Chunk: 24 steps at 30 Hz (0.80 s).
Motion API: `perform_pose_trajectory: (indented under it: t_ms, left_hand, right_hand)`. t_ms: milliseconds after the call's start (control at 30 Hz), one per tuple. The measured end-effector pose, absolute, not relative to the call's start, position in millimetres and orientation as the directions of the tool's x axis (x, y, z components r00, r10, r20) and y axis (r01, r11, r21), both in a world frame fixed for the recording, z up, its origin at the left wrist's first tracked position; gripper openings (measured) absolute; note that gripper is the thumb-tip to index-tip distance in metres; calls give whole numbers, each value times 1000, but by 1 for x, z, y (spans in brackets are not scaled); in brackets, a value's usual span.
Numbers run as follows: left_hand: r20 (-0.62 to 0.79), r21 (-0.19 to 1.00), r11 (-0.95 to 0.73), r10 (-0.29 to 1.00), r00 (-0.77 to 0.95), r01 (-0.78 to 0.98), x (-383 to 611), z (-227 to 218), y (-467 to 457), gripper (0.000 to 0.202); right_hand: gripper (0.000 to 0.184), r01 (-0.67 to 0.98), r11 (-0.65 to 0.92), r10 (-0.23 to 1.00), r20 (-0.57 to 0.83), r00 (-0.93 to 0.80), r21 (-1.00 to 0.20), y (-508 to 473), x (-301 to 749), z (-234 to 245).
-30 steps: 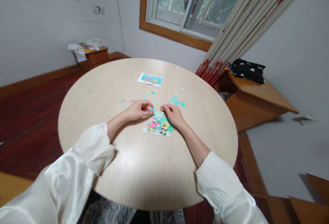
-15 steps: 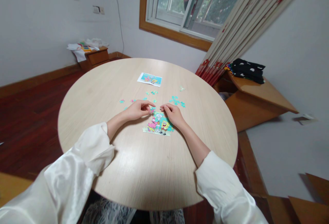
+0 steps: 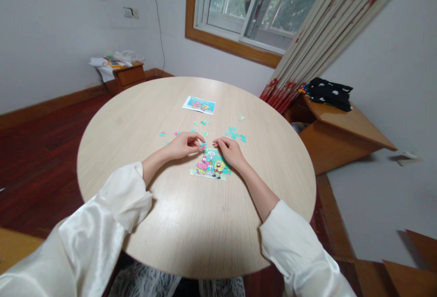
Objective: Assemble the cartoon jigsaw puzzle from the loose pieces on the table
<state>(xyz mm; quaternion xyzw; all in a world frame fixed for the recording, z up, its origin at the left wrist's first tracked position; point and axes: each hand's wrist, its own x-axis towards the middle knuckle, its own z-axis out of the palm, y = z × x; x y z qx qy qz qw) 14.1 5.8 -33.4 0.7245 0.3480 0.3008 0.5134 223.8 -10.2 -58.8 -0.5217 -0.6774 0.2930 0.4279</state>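
The fingers (image 3: 195, 137) of our left hand (image 3: 179, 147) are pinched on a small, flat, pink-and-teal jigsaw piece (image 3: 203, 146), which we hold at the upper left corner of a partly assembled, brightly printed jigsaw puzzle (image 3: 210, 166). Our right hand (image 3: 233, 152) rests over the puzzle's upper right part, its fingers curled with thumb and forefinger near each other; we cannot tell whether they grip anything.

The puzzle lies flat on a round, pale, wood-grained table (image 3: 177, 224), between our forearms, and shows a pink figure at left, a pale teal one in the middle and a yellow square one at right. Just beyond our right hand we see a cluster of loose teal pieces (image 3: 233, 133). Beyond our left hand lie scattered small green-and-teal pieces (image 3: 205, 123), with a lone pink-and-blue piece (image 3: 162, 134) farther left. Past them all, we see a rectangular, white-edged picture card (image 3: 200, 105) printed with similar figures. Loose, shiny white sleeves (image 3: 102, 210) cover our upper forearms.
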Motion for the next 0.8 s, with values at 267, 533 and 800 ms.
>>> perform_pose_trajectory:
  t_ms: [267,533,800]
  left_hand:
    - [88,957,-227,823,562,183,15,-35,6,15]
    - [116,938,-282,805,582,202,12,-34,9,14]
    - [76,957,-220,815,574,186,10,-32,8,15]
  right_hand:
    - [27,462,285,957,274,-94,-840,-10,224,-58]
    - [26,473,285,957,275,-94,-834,-12,224,-56]
    - [26,467,280,959,269,-91,-839,-12,223,-55]
